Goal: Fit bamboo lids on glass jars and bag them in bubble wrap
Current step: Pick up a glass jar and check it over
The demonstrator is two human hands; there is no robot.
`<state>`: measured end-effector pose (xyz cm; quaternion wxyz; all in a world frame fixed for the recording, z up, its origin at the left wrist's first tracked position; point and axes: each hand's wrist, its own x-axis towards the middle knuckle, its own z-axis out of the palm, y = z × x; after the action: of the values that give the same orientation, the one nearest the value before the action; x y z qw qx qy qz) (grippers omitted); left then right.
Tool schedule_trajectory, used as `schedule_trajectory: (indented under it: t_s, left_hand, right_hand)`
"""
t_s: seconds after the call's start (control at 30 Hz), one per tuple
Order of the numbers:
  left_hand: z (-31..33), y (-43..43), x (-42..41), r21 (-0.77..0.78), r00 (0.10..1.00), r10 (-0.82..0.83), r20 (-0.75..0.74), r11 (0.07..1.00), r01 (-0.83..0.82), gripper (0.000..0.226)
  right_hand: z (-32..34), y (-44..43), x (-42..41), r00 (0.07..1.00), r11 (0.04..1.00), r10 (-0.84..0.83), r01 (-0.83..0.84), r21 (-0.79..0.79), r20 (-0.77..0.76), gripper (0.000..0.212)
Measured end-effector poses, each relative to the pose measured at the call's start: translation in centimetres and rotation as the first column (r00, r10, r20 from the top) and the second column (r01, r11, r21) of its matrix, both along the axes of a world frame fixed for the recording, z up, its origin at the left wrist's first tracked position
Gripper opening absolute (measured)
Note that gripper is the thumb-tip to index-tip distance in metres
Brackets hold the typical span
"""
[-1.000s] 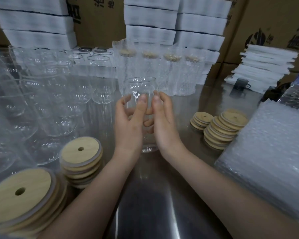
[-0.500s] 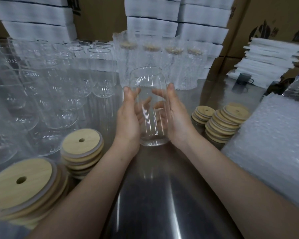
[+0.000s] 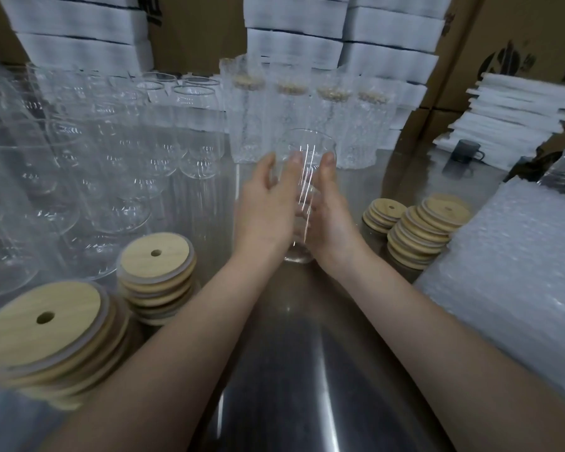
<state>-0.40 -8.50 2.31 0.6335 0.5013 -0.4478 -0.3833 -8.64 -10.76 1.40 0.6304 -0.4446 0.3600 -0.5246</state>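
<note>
— Where is the jar?
— The tall clear glass jar [image 3: 307, 141] is upright between both hands, in the middle, above the shiny grey metal surface [image 3: 291, 370]; I cannot tell whether its base touches the surface. Its mouth is uncovered
— How does the left hand hold it?
— The left hand [image 3: 265, 210] cups the jar's left side, thumb up on the near wall, fingers curled round the far wall and seen through the glass
— And the right?
— The right hand [image 3: 331, 220] mirrors it on the right side, thumb lying up along the glass, fingers wrapped behind. The two palms close in on the lower half of the jar
— What lies around?
— Stacks of round bamboo lids with a small hole [image 3: 155, 256] sit near left and, further off, to the right of the hands. A pile of white bubble-wrap bags [image 3: 509, 272] is on the right edge. Rows of empty clear glass jars [image 3: 128, 164] fill the left, and bubble-wrapped lidded jars [image 3: 287, 122] stand just behind the held one
</note>
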Motion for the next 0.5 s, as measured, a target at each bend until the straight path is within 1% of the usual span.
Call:
schedule_trajectory:
  t_s: [0.03,0.07,0.1,0.13,0.2,0.3,0.4,0.47,0.5]
  left_hand:
    - [-0.4,0.2,-0.5,0.017,0.997,-0.021,0.072,1.000,0.020,0.079]
    - [-0.8,0.5,-0.8,-0.001,0.988,-0.004,0.153,1.000,0.004,0.089]
    - [-0.9,0.7,-0.8,-0.037,0.977,0.031,0.212,0.999,-0.024,0.090]
    - [-1.1,0.7,-0.7,-0.070,0.966,0.076,0.248,0.996,-0.061,0.087]
    - [-1.3,0.5,-0.1,-0.117,0.950,0.138,0.279,0.987,-0.109,0.075]
    - [-1.6,0.5,0.4,-0.138,0.962,0.128,0.241,0.986,-0.097,0.063]
    - [-1.5,0.6,0.5,-0.166,0.976,0.099,0.196,0.984,-0.066,0.063]
    - [-1.3,0.4,0.6,-0.209,0.994,0.068,0.086,0.977,-0.049,0.061]
    - [-1.3,0.4,0.6,-0.227,0.998,0.062,0.034,0.972,-0.052,0.056]
  right_hand:
    - [-0.1,0.0,0.0,0.999,0.999,-0.038,0.038,-0.018,-0.024,0.091]
    - [0.0,0.0,0.0,0.996,0.997,-0.072,0.070,-0.041,-0.047,0.090]
    - [0.1,0.0,0.0,0.994,0.995,-0.090,0.086,-0.058,-0.062,0.090]
    - [0.2,0.1,0.1,0.993,0.994,-0.089,0.085,-0.066,-0.073,0.088]
    - [0.5,0.0,0.2,0.993,0.994,-0.074,0.066,-0.088,-0.096,0.079]
    - [0.5,0.3,0.4,0.987,0.985,-0.119,0.104,-0.135,-0.105,0.061]
    - [0.3,0.3,0.3,0.978,0.976,-0.151,0.124,-0.180,-0.146,0.060]
    - [0.4,0.2,0.1,0.975,0.970,-0.172,0.141,-0.200,-0.144,0.060]
    - [0.4,0.0,0.1,0.976,0.969,-0.175,0.147,-0.199,-0.130,0.059]
